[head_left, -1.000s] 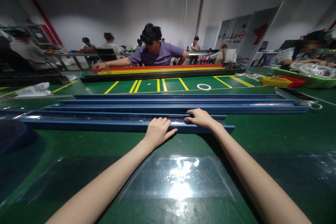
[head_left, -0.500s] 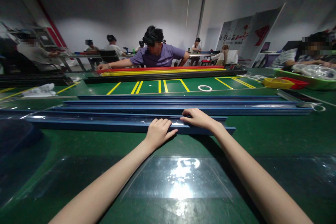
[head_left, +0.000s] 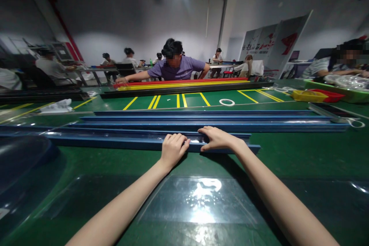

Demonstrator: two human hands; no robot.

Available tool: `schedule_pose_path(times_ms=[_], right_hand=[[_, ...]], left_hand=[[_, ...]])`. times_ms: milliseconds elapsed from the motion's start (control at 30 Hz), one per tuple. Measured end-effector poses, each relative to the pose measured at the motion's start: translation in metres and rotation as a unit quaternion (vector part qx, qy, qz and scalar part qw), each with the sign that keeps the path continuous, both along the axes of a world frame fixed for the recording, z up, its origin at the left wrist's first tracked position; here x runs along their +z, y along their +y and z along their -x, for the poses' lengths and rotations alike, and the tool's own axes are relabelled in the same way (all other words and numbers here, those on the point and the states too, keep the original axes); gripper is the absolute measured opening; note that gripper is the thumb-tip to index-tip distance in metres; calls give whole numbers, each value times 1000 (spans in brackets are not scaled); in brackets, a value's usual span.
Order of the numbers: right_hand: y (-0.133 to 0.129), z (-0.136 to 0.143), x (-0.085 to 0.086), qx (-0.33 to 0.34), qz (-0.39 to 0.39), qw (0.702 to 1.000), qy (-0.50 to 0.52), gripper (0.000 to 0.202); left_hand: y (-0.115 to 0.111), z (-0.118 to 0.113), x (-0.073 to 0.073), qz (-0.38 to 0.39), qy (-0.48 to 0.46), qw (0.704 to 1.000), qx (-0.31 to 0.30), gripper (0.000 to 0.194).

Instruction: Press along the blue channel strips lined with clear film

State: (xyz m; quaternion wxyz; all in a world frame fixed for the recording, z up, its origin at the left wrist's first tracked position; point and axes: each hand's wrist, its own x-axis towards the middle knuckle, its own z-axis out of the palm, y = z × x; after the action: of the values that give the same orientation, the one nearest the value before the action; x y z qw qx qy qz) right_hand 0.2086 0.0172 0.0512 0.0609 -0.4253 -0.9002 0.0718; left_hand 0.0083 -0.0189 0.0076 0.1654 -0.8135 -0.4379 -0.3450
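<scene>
A long blue channel (head_left: 109, 143) lies across the green table, its right end just beyond my hands. My left hand (head_left: 174, 148) rests over its near edge, the fingers bent into the channel and closed on it. To the right, my right hand (head_left: 216, 138) spans the same channel, thumb at the near wall and fingers at the far wall, spread apart. Shiny clear film shows inside the channel between the hands. Behind it lie more blue channels (head_left: 288, 126), parallel to the table's width.
Clear sheeting (head_left: 161, 200) covers the table's near part. A dark blue curved object (head_left: 25, 161) sits at left. Farther back are a white ring (head_left: 226, 102), yellow tape lines, red, yellow and black strips, a yellow tray (head_left: 309, 95) and a person in purple (head_left: 184, 68).
The view has tilted up slightly. My right thumb has moved down to the near wall, opening that hand wider. My left hand's thumb has drawn closer to its fingers.
</scene>
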Motion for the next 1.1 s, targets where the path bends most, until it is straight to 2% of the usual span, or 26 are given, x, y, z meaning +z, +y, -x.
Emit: schedule_pose_path(times_ms=[267, 367, 600, 900, 1100], right_hand=[[-3, -5, 11, 3, 45, 999, -3, 72], [-5, -14, 16, -21, 83, 996, 0, 72], [5, -48, 18, -73, 142, 986, -38, 83], [7, -82, 23, -148, 189, 969, -62, 85], [3, -94, 29, -189, 164, 966, -60, 81]], left_hand=[[-1, 0, 1, -23, -6, 999, 41, 28], [-1, 0, 1, -31, -11, 998, 54, 27], [-1, 0, -1, -30, 20, 998, 42, 26], [1, 0, -2, -7, 49, 998, 26, 25], [1, -1, -3, -6, 70, 997, 11, 24]])
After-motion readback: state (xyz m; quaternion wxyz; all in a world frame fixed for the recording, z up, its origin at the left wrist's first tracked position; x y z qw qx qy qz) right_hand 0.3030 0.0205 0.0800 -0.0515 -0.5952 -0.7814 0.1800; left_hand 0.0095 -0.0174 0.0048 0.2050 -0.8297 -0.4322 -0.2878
